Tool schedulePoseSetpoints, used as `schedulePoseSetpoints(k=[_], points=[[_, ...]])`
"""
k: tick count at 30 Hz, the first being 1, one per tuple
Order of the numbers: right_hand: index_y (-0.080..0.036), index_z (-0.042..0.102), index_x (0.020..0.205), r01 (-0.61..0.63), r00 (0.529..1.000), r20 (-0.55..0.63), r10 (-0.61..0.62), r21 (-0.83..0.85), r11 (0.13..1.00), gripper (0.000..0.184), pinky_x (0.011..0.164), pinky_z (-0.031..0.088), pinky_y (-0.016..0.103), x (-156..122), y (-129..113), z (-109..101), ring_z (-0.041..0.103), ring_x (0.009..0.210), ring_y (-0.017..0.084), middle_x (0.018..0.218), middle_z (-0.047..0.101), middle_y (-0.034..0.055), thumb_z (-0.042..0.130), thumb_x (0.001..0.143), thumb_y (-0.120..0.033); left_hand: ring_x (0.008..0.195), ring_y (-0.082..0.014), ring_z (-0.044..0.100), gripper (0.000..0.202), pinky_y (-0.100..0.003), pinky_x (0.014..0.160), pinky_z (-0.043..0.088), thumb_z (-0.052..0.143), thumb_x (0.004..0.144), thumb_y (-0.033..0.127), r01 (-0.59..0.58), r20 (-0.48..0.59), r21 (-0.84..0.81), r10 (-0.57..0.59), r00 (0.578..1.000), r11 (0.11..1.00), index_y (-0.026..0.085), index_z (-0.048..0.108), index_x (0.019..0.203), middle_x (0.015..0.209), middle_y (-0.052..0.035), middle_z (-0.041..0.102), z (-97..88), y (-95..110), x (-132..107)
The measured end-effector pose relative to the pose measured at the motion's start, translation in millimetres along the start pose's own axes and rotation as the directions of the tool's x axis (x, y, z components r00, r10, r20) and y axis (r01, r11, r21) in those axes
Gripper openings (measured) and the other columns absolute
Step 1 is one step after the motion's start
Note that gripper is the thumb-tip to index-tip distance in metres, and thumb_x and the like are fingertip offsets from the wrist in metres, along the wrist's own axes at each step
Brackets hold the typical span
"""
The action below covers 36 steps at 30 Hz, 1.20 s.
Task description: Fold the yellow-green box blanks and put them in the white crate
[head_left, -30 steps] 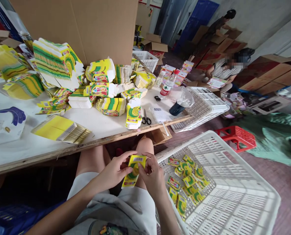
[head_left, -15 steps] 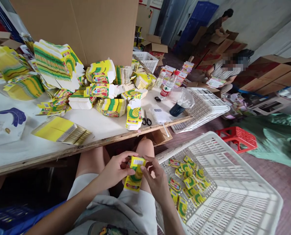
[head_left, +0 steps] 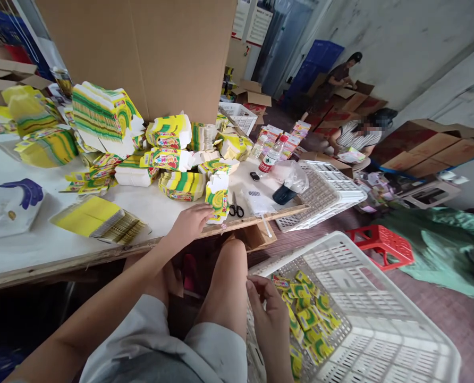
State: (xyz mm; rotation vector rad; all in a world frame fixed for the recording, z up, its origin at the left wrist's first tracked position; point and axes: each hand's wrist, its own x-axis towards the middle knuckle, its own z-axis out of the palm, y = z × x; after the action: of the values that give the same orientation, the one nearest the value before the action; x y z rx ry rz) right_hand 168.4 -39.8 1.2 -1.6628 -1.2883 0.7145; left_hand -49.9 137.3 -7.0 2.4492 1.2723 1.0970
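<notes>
My left hand (head_left: 191, 226) reaches over the table edge, fingers stretched out. Its fingertips touch the lower left side of a small stack of yellow and green flattened cartons (head_left: 218, 196); no carton is seen lifted. My right hand (head_left: 268, 308) is beside my knee, over the near rim of a white plastic basket (head_left: 380, 319). Its fingers are loosely bent, with a gap at the thumb, and I see nothing held. Inside the basket lie several small yellow and green boxes (head_left: 309, 317). Black scissors (head_left: 236, 210) rest just right of the carton stack.
Bundles of flat cartons (head_left: 105, 114) crowd the white table (head_left: 73, 255) before a tall cardboard sheet (head_left: 141, 53). A red-capped bottle (head_left: 269, 157) and dark cup (head_left: 284, 192) stand right. A red stool (head_left: 384, 246) is beyond the basket. Two people work among boxes behind.
The yellow box that both hands held over my lap is gone from them. My left hand has moved up to the carton stack; my right hand has moved down and right to the basket.
</notes>
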Motion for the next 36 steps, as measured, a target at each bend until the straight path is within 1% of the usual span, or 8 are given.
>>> schedulePoseSetpoints(k=[7, 14, 17, 20, 22, 24, 30, 36], points=[[-0.018, 0.076, 0.089, -0.131, 0.990, 0.083, 0.110, 0.326, 0.936, 0.039, 0.064, 0.050, 0.031, 6.2, -14.8, 34.4, 0.063, 0.065, 0.019, 0.075, 0.074, 0.0059, 0.066, 0.083, -0.056, 0.119, -0.0250, 0.067, 0.027, -0.045, 0.101, 0.057, 0.049, 0.098, 0.013, -0.165, -0.172, 0.011, 0.165, 0.971, 0.986, 0.017, 0.071, 0.112, 0.115, -0.0137, 0.076, -6.6, 8.8, -23.8], [-0.021, 0.075, 0.101, -0.173, 0.980, 0.048, 0.194, 0.695, 0.698, 0.036, 0.083, 0.055, 0.037, 6.3, -19.4, 47.1, 0.070, 0.093, 0.025, 0.102, 0.077, 0.0080, 0.074, 0.080, -0.050, 0.135, -0.0265, 0.053, 0.050, -0.041, 0.109, 0.052, 0.055, 0.093, 0.003, -0.486, -0.142, -0.262, 0.465, 0.874, 0.834, 0.010, 0.050, 0.142, 0.129, -0.0161, 0.070, -9.1, 74.7, -115.7], [-0.021, 0.071, 0.103, -0.223, 0.975, 0.142, 0.172, 0.667, 0.711, 0.036, 0.085, 0.056, 0.038, 1.4, -19.0, 47.1, 0.071, 0.094, 0.026, 0.100, 0.078, 0.0073, 0.080, 0.076, -0.044, 0.139, -0.0309, 0.048, 0.053, -0.046, 0.113, 0.046, 0.060, 0.093, 0.014, -0.130, -0.155, -0.566, 0.050, 0.987, 0.814, 0.021, 0.049, 0.145, 0.145, -0.0137, 0.058, -9.5, 90.7, -131.4], [-0.023, 0.062, 0.104, -0.280, 0.954, 0.274, 0.122, 0.668, 0.690, 0.036, 0.076, 0.058, 0.037, -8.2, -19.6, 52.1, 0.073, 0.082, 0.024, 0.092, 0.079, 0.0055, 0.081, 0.078, -0.040, 0.136, -0.0341, 0.051, 0.052, -0.049, 0.112, 0.045, 0.059, 0.095, 0.036, 0.280, 0.137, -0.889, -0.373, 0.918, 0.362, 0.025, 0.049, 0.145, 0.147, -0.0125, 0.057, -14.0, 93.4, -123.8], [-0.024, 0.060, 0.101, -0.311, 0.940, 0.326, 0.101, 0.697, 0.646, 0.032, 0.075, 0.058, 0.036, -14.7, -20.0, 58.3, 0.074, 0.081, 0.023, 0.091, 0.079, 0.0052, 0.079, 0.080, -0.040, 0.131, -0.0352, 0.055, 0.055, -0.048, 0.109, 0.046, 0.057, 0.094, 0.049, 0.391, 0.361, -0.919, -0.314, 0.878, 0.039, 0.024, 0.054, 0.142, 0.141, -0.0133, 0.062, -16.7, 91.6, -115.9], [-0.024, 0.063, 0.099, -0.326, 0.937, 0.333, 0.108, 0.716, 0.618, 0.030, 0.080, 0.058, 0.037, -19.3, -19.7, 63.2, 0.073, 0.087, 0.023, 0.097, 0.078, 0.0058, 0.078, 0.081, -0.042, 0.128, -0.0356, 0.057, 0.056, -0.048, 0.108, 0.045, 0.060, 0.090, 0.055, 0.438, 0.450, -0.893, -0.218, 0.866, -0.104, 0.022, 0.062, 0.135, 0.136, -0.0141, 0.065, -18.3, 90.5, -111.5], [-0.020, 0.071, 0.100, -0.263, 0.960, 0.246, 0.134, 0.625, 0.735, 0.034, 0.081, 0.056, 0.031, -22.3, -17.9, 60.3, 0.070, 0.091, 0.021, 0.101, 0.077, 0.0078, 0.081, 0.077, -0.043, 0.110, -0.0311, 0.067, 0.049, -0.038, 0.095, 0.051, 0.070, 0.083, 0.054, 0.474, 0.480, -0.875, -0.287, 0.829, -0.093, 0.020, 0.073, 0.119, 0.118, -0.0131, 0.074, -22.1, 96.4, -110.1], [-0.018, 0.066, 0.084, -0.259, 0.960, 0.235, 0.150, 0.556, 0.790, 0.031, 0.060, 0.055, 0.030, -27.3, -16.0, 65.6, 0.067, 0.064, 0.019, 0.074, 0.073, 0.0045, 0.076, 0.080, -0.047, 0.078, -0.0209, 0.069, 0.040, -0.026, 0.067, 0.051, 0.063, 0.089, 0.051, 0.555, 0.456, -0.829, -0.492, 0.741, 0.068, 0.014, 0.070, 0.104, 0.093, -0.0101, 0.077, -18.9, 99.0, -109.5]])
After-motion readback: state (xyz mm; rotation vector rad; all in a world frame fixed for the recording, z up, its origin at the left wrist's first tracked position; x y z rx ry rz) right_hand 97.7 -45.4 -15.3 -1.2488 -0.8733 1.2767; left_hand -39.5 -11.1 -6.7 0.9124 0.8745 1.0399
